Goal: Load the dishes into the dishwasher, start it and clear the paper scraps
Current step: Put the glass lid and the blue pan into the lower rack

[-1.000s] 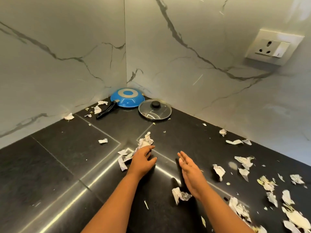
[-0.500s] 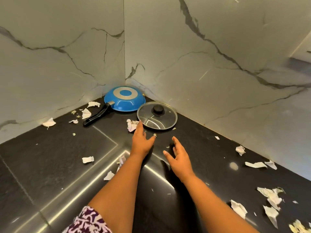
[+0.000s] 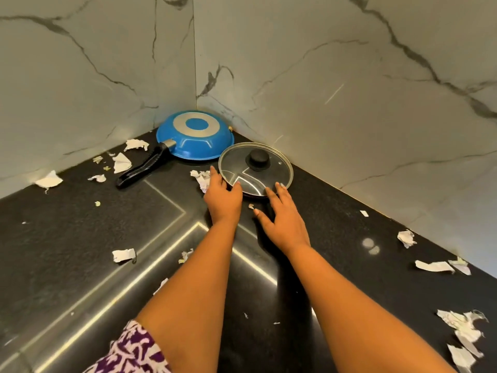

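Black and shiny, the surface (image 3: 80, 238) fills the near part of the view. Torn paper scraps (image 3: 462, 329) lie all over it, most of them at the near right. A purple and white sleeve (image 3: 129, 351) shows at the near edge, and both arms stretch toward the far corner.

The left hand (image 3: 223, 196) and the right hand (image 3: 282, 219) sit side by side at the near edge of the glass lid (image 3: 255, 173). Each grip is loose and wide, with fingers straight, and has hold of nothing. The fingertips look to touch the lid's rim, one hand at its near left and one at its near right.

The step looks like picking up the lid for the dishwasher. Flat glass on a smooth top is hard to lift by its edge. I think it is best to pinch the black knob (image 3: 259, 158), or tip one side up first and then hold the rim with both hands. Go slow, for glass can slip. A small scrap (image 3: 203, 179) lies just beside the left fingers and should not get caught up.

The lid lies flat with its knob up. It is round, so it has no long way.

Just past it, the blue pan (image 3: 195, 135) sits upside down in the corner. Its black handle (image 3: 142, 169) points near and left, so the pan's long way runs from the far corner toward the near left. Grey marble walls (image 3: 322, 63) meet behind it.
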